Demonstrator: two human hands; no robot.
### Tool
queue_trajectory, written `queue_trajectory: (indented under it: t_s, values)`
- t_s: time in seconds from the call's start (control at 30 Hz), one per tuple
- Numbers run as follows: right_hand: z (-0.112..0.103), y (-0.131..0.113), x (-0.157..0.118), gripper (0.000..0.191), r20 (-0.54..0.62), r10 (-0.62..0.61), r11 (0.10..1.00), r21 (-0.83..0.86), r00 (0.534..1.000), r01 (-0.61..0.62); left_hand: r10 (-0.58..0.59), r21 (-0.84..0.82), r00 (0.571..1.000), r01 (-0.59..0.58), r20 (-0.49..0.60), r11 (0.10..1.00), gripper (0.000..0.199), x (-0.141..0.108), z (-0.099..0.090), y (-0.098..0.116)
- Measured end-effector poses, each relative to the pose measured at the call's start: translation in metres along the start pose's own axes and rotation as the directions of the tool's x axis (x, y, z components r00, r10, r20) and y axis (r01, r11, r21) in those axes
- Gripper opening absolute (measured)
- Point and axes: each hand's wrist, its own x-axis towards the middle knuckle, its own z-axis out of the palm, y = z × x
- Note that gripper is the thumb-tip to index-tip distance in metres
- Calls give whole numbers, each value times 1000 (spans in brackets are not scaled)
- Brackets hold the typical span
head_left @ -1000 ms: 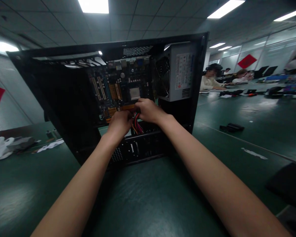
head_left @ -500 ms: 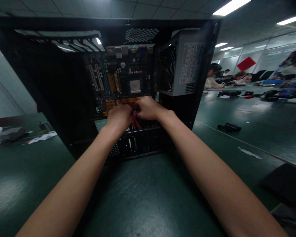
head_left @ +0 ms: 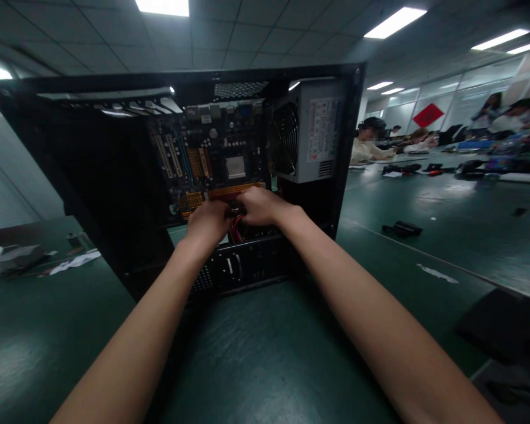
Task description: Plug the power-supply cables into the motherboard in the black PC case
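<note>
An open black computer case [head_left: 287, 259] stands on the table with its inside facing me. My left hand [head_left: 208, 224] and my right hand [head_left: 261, 206] reach into it at the lower edge of the motherboard [head_left: 221, 141]. Both are closed, fingers curled towards each other around the top of a bundle of coloured power cables [head_left: 236, 228]. Red and dark wires hang down between them. The cable end and the fingertips are mostly hidden. Just above the hands run orange memory slots [head_left: 229, 191].
A grey power supply [head_left: 320, 132] with a fan sits in the case's upper right. The green table [head_left: 256, 347] stretches to the right, with a black object [head_left: 401, 228] and a torn white strip [head_left: 437, 274] on it. People [head_left: 373, 141] sit farther back.
My view has tilted up and shifted slightly, so the case appears lower and more to the left. Both hands stay at the cables, with a slightly wider gap between them.
</note>
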Motion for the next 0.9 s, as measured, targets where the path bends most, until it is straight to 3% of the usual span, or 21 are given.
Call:
queue_trajectory:
  t_s: [0.13,0.4,0.6,0.9]
  values:
    - [-2,-1,1,26,18,-26,1000,12,999,26,67,-41,997,-66,24,997,29,1,1,-3]
    - [-6,-6,-1,33,34,36,999,2,999,-36,229,249,971,-239,71,938,37,1,-15,9]
    - [-8,-9,-2,36,52,35,999,-8,998,-34,133,230,990,-141,51,963,35,6,-10,1]
    - [-9,-13,-4,40,69,45,999,-34,997,-43,112,251,991,-126,70,960,33,6,-9,2]
